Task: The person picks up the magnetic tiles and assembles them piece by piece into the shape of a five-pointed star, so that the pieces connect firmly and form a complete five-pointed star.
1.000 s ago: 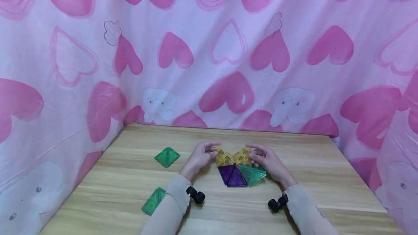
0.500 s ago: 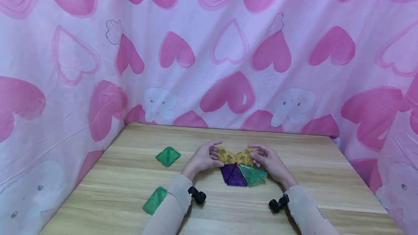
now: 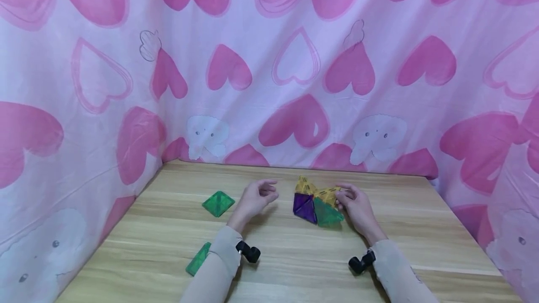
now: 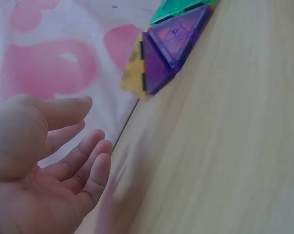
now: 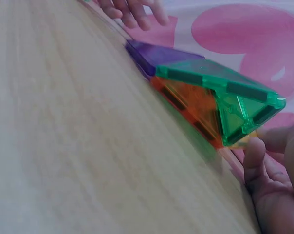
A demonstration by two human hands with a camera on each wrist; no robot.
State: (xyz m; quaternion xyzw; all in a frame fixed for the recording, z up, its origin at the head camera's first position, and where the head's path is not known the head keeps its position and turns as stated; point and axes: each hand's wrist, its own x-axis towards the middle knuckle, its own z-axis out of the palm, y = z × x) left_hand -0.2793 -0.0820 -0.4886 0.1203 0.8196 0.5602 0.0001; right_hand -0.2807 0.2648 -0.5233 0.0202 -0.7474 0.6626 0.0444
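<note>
A cluster of translucent magnetic tiles stands on the wooden table in the head view. It has yellow tiles (image 3: 305, 185) at the back, purple tiles (image 3: 304, 207) at front left and a green tile (image 3: 329, 213) at front right. My right hand (image 3: 358, 205) pinches the yellow part at the cluster's right edge. In the right wrist view an orange tile (image 5: 188, 105) shows under the green one, which leans up at a slant. My left hand (image 3: 255, 199) hovers left of the cluster, apart from it, fingers loosely bent and holding nothing.
A flat green diamond of tiles (image 3: 218, 203) lies on the table to the left. Nearer the front, another green tile piece (image 3: 197, 261) is partly hidden by my left forearm. Pink heart-patterned cloth (image 3: 294, 120) hangs along the table's back and sides.
My left hand has let go of the cluster and drawn back to the left. The cluster has turned and shifted slightly right and away, with my right hand still on it.
</note>
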